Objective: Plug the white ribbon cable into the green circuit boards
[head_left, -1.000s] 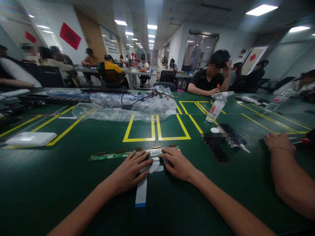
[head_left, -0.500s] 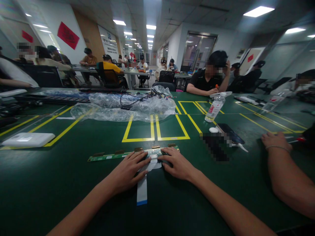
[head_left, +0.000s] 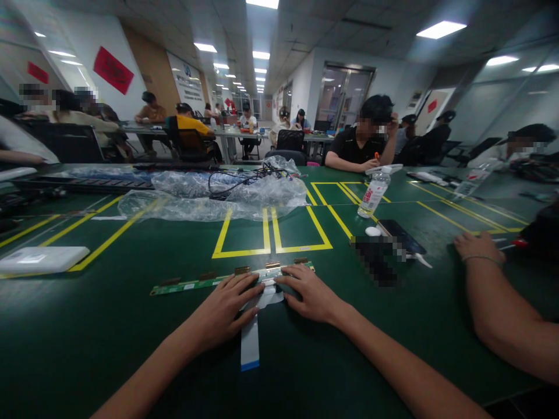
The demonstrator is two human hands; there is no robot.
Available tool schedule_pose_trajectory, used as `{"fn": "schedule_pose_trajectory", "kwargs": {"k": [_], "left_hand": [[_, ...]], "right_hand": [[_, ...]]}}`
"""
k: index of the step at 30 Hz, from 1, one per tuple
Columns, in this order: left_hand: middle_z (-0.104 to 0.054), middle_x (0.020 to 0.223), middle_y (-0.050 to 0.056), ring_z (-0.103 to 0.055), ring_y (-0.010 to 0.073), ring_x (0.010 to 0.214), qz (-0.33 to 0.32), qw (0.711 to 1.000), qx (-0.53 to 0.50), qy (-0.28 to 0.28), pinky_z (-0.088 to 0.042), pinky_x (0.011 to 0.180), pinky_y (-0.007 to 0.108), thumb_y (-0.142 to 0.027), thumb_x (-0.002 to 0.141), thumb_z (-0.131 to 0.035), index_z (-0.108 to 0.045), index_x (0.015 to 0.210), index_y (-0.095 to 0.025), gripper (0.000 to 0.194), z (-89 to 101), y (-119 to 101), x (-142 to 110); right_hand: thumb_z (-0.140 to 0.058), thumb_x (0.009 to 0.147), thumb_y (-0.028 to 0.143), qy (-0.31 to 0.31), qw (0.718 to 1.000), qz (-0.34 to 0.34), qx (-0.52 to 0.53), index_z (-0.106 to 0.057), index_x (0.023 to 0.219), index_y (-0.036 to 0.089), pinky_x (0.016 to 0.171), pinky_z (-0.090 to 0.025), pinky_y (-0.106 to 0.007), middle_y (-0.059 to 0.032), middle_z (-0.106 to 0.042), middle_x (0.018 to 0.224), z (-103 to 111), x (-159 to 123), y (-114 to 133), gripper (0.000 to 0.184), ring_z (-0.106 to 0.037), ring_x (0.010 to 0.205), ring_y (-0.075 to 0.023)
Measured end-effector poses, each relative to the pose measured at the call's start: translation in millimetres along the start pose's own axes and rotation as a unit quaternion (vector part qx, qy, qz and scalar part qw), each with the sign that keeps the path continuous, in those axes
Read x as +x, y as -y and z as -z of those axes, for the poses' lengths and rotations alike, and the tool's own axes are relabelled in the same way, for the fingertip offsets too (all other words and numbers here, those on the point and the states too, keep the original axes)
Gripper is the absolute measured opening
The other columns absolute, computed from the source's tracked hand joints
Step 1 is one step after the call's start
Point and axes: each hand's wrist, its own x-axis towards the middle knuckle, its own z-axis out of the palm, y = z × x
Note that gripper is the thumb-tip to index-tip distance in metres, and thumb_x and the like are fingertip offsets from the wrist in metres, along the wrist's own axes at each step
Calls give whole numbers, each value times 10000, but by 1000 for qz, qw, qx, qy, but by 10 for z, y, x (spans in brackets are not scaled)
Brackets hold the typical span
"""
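Observation:
A long narrow green circuit board (head_left: 183, 286) lies slantwise on the dark green table, with copper-coloured tabs along its far edge. A white flat ribbon cable (head_left: 250, 346) with a blue end runs from the board toward me, its upper part partly covered by fingers. My left hand (head_left: 225, 305) rests over the board's middle, fingers stretched out; its thumb reaches across the cable. From the other side, my right hand (head_left: 308, 294) lays its extended fingers on the board, fingertips beside the cable's connector, with the thumb by the cable's right edge. Both hands are open.
Crumpled clear plastic wrap (head_left: 244, 198) with black cables (head_left: 231, 180) lies beyond yellow tape marks (head_left: 244, 254). A bottle (head_left: 373, 192) and a phone (head_left: 399, 235) are at right. A white device (head_left: 43, 259) sits left. Another person's arm (head_left: 498, 302) rests at far right.
The view has shifted slightly, so everything sits a little further left. Both hands keep the same place on the board and cable, with hardly any visible finger movement.

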Motion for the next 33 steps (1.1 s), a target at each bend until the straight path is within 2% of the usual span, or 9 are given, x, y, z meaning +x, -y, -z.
{"fn": "schedule_pose_trajectory", "kwargs": {"k": [4,10,14,20,26,33], "left_hand": [[-302,1630,25,-305,316,1487,3,1000,-1,3,-277,1188,619,-511,1042,-401,-356,1548,-386,524,21,-6,-4],[-384,1591,34,-348,304,1468,-3,1000,-14,-8,-298,1186,599,-451,1041,-426,-455,1498,-349,469,50,-21,-5],[-369,1599,34,-340,304,1472,1,1000,-10,-7,-291,1185,611,-463,1040,-423,-461,1492,-350,467,40,-25,2],[-384,1591,29,-350,305,1467,-1,1000,-4,-13,-299,1185,600,-442,1031,-453,-469,1485,-355,463,29,-27,1],[-402,1580,63,-361,299,1461,-5,1000,-3,-23,-297,1192,580,-441,1030,-462,-468,1488,-312,476,12,-29,2],[-408,1576,55,-361,296,1461,18,1000,-10,-17,-285,1191,594,-468,1032,-440,-507,1448,-316,448,20,-71,14]], "right_hand": [[-563,957,276,5,1000,-6,-15,-593,1386,281,1150,-324,-552,-102,-508,1486,-8,0,2,430,-429,1390,-295],[-575,945,263,6,1000,-11,-16,-607,1374,288,1147,-326,-559,-104,-516,1482,-28,4,-6,431,-442,1383,-302],[-585,934,256,3,1000,-3,-11,-600,1375,281,1149,-322,-552,-104,-511,1484,-27,-3,-19,443,-436,1385,-298],[-567,922,171,-16,1000,7,15,-681,1217,247,1131,-366,-481,-86,-567,1412,-33,10,-38,326,-490,1328,-258],[-585,914,182,-19,1000,7,11,-663,1262,253,1132,-363,-494,-90,-567,1407,-52,14,-41,363,-488,1324,-269],[-590,918,199,-14,1000,-9,21,-666,1255,243,1130,-368,-488,-90,-567,1408,-33,20,-17,348,-491,1318,-268]]}}
